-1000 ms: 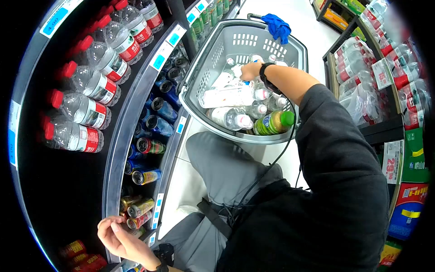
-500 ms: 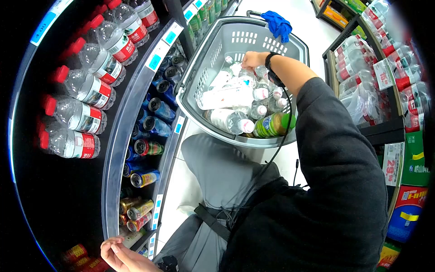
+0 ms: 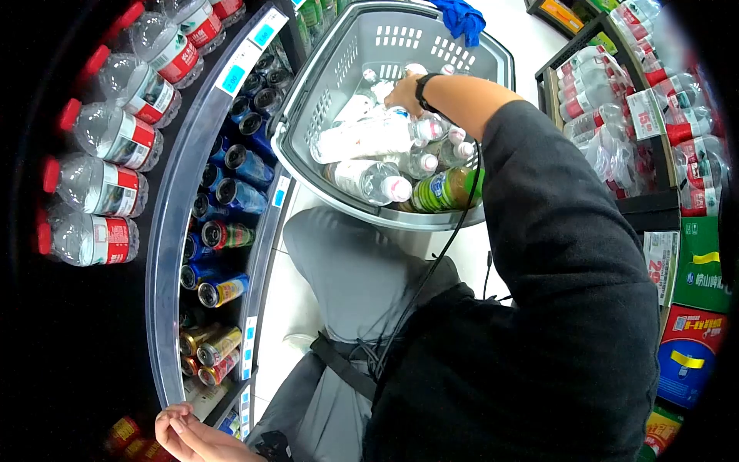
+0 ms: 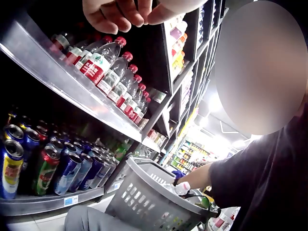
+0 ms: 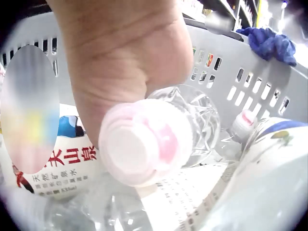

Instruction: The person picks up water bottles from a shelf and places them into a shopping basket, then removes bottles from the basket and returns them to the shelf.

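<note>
Inside the grey basket (image 3: 308, 181), my right hand (image 3: 404, 94) reaches down among clear bottles. A pink-capped bottle (image 5: 144, 142) lies close under the palm of my right hand (image 5: 130, 57) in the right wrist view; the fingers are hidden, so its grip cannot be seen. A large white-labelled bottle (image 3: 366, 138) lies across the pile, with a green-labelled bottle (image 3: 440, 192) at the near side. My left hand (image 3: 192, 435) is by the lower shelf, fingers loosely bent and holding nothing; the left wrist view shows this hand (image 4: 130, 12) above the shelf bottles.
Red-capped bottles (image 3: 112, 192) line the upper left shelf, above rows of drink cans (image 3: 242, 196). A blue cloth (image 3: 462, 21) hangs over the basket's far rim. Wrapped bottle packs (image 3: 604, 100) and boxes (image 3: 702, 266) stand on the right. A black cable (image 3: 440, 258) crosses the near rim.
Basket and shelves have shifted up and left in the head view. Within the basket, my right hand has moved toward the far left part of the bottles. My left hand remains empty near the shelf.
</note>
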A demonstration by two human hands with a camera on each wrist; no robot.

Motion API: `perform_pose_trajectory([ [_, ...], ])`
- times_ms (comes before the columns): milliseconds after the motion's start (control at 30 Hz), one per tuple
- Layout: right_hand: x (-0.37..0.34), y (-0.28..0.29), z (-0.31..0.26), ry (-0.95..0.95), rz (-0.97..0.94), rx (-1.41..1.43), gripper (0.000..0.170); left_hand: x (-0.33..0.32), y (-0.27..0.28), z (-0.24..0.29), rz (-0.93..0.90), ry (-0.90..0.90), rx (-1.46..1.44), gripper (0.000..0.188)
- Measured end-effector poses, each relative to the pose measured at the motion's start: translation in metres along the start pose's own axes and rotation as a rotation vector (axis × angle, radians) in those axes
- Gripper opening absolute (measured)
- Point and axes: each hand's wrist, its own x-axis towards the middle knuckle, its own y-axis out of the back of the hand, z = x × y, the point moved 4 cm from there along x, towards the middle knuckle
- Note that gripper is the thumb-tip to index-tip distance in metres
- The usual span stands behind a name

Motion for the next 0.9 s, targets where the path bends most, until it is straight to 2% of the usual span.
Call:
perform_pose_trajectory([
  [67, 0.0, -0.001, 0.003, -0.006, 0.057, 0.016, 0.08, -0.001, -0.002, 0.001, -0.04, -0.029, -0.007, 0.009],
  [100, 0.007, -0.003, 0.008, 0.002, 0.051, -0.001, 0.078, 0.0, -0.001, -0.007, -0.019, -0.031, -0.096, 0.014],
  [200, 0.005, 0.005, 0.0, 0.055, -0.025, -0.012, 0.073, 0.007, -0.001, -0.026, -0.049, -0.032, -0.201, 0.013],
  [267, -0.006, 0.012, -0.007, 0.083, -0.088, -0.07, 0.072, 0.004, -0.008, -0.019, -0.013, -0.033, -0.182, 0.012],
  [300, -0.014, 0.017, -0.007, 0.088, 0.03, -0.069, 0.067, 0.004, -0.01, -0.018, -0.003, 0.003, -0.136, 0.012],
  [400, -0.042, 0.04, -0.02, 0.0, -0.043, -0.054, 0.06, 0.003, -0.011, -0.017, 0.008, 0.057, -0.102, 0.012],
  [500, -0.045, 0.039, -0.022, 0.048, -0.028, -0.04, 0.059, 0.001, -0.011, -0.019, -0.015, 0.018, -0.133, 0.011],
  [567, -0.009, 0.016, -0.001, 0.065, -0.055, 0.003, 0.061, 0.0, -0.009, -0.024, -0.033, 0.02, -0.119, 0.011],
  [633, -0.009, 0.017, -0.003, 0.129, -0.082, 0.128, 0.066, -0.002, -0.01, -0.021, -0.043, 0.023, -0.105, 0.011],
  [667, -0.013, 0.017, 0.003, 0.051, -0.017, 0.094, 0.068, -0.003, -0.011, -0.018, -0.05, 0.02, -0.121, 0.01],
  [767, 0.0, 0.01, 0.009, 0.058, -0.043, 0.097, 0.071, -0.004, -0.011, -0.015, -0.068, 0.013, -0.123, 0.01],
  [900, 0.001, 0.006, 0.009, 0.15, 0.02, 0.202, 0.07, -0.009, -0.008, -0.011, -0.09, -0.021, -0.093, 0.009],
])
